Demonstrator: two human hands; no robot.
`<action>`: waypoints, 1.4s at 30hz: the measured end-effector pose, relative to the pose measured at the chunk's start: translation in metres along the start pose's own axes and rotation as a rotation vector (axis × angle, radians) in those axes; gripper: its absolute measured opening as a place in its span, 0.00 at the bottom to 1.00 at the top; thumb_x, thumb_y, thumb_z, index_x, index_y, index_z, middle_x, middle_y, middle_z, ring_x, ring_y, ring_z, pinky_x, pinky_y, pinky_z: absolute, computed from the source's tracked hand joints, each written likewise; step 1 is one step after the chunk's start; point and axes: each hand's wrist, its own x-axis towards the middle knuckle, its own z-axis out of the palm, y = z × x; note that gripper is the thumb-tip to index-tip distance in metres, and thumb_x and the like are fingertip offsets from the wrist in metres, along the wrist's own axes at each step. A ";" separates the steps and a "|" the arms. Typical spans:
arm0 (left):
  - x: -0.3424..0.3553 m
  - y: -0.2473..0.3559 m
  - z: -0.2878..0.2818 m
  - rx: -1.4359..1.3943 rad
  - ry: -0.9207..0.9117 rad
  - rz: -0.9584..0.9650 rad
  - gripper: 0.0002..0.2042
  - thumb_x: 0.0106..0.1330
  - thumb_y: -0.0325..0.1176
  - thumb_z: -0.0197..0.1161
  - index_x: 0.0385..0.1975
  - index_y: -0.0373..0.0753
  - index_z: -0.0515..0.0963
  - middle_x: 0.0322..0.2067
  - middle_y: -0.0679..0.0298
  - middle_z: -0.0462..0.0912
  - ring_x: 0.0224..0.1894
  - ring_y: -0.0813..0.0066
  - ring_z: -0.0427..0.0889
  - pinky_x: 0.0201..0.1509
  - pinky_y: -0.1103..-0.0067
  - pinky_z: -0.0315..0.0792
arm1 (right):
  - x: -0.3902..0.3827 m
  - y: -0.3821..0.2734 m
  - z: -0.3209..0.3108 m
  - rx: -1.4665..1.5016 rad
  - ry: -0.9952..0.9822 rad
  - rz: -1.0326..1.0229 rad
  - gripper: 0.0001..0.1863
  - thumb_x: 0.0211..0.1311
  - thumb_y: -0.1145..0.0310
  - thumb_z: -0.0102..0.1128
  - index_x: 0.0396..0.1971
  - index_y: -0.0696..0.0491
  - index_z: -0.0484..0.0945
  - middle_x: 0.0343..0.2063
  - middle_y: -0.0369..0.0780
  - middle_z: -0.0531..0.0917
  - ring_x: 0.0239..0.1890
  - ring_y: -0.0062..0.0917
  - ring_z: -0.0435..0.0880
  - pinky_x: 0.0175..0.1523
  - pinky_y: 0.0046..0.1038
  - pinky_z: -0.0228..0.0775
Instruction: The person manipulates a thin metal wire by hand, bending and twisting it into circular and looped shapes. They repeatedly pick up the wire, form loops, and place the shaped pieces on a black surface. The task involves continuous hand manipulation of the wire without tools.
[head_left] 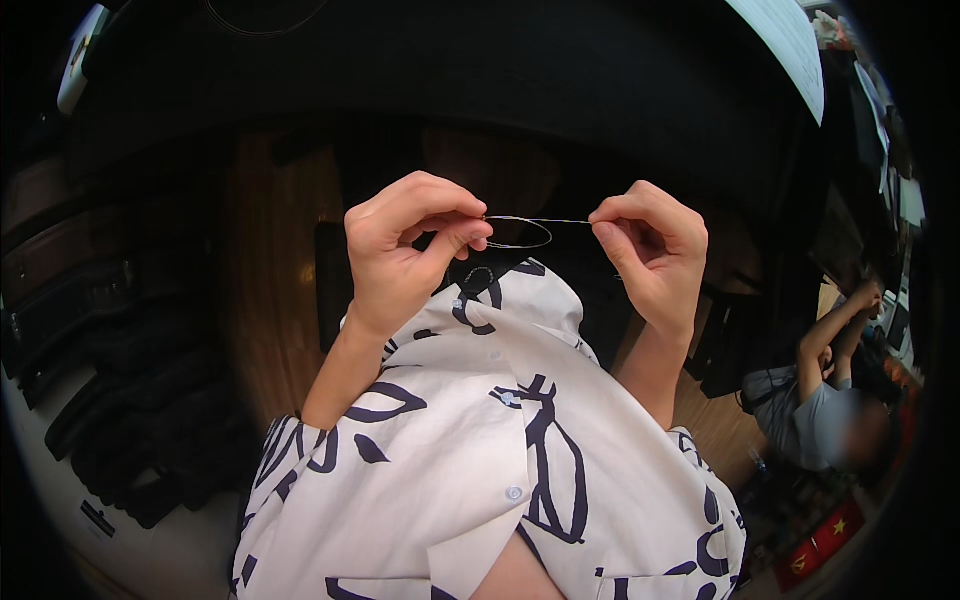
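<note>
A thin, pale wire or string [535,243], partly looped, hangs between my two hands at the middle of the view, over my patterned white shirt. My left hand [410,240] pinches the looped part between thumb and fingertips. My right hand [655,245] pinches a straight length that runs out to the right, its other fingers curled inward. The fine detail where the fingers grip is too small to make out.
A dark table [480,80] spans the top, with a faint thin coil [265,28], a white object [78,65] and paper [785,45]. Dark piled items [110,420] lie left. Another person [800,400] is at the right, above the wooden floor [270,250].
</note>
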 end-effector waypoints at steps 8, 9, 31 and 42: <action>-0.002 0.004 -0.004 0.163 -0.028 0.146 0.08 0.56 0.13 0.70 0.32 0.33 0.86 0.28 0.64 0.82 0.27 0.79 0.86 0.27 0.88 0.82 | -0.001 -0.001 0.003 -0.087 -0.024 -0.072 0.07 0.46 0.83 0.69 0.27 0.57 0.86 0.17 0.33 0.77 0.16 0.12 0.68 0.21 0.17 0.48; -0.001 0.007 -0.004 0.178 -0.027 0.150 0.08 0.55 0.13 0.70 0.32 0.33 0.86 0.28 0.64 0.82 0.27 0.79 0.86 0.27 0.87 0.82 | 0.000 -0.004 0.002 -0.088 -0.026 -0.080 0.07 0.46 0.83 0.70 0.27 0.57 0.86 0.17 0.33 0.77 0.16 0.12 0.68 0.21 0.17 0.48; 0.006 0.025 0.005 0.416 -0.003 0.161 0.07 0.53 0.20 0.75 0.31 0.36 0.87 0.27 0.63 0.85 0.24 0.78 0.82 0.25 0.86 0.74 | 0.001 -0.004 0.019 0.172 -0.038 0.057 0.02 0.57 0.82 0.64 0.29 0.61 0.81 0.21 0.34 0.80 0.19 0.11 0.71 0.24 0.14 0.55; 0.004 0.022 0.008 0.441 0.006 0.146 0.06 0.55 0.20 0.73 0.32 0.37 0.86 0.28 0.65 0.85 0.24 0.78 0.82 0.22 0.84 0.71 | -0.005 -0.007 0.017 0.198 0.003 0.111 0.03 0.56 0.83 0.64 0.25 0.61 0.80 0.16 0.32 0.79 0.16 0.06 0.69 0.22 0.12 0.51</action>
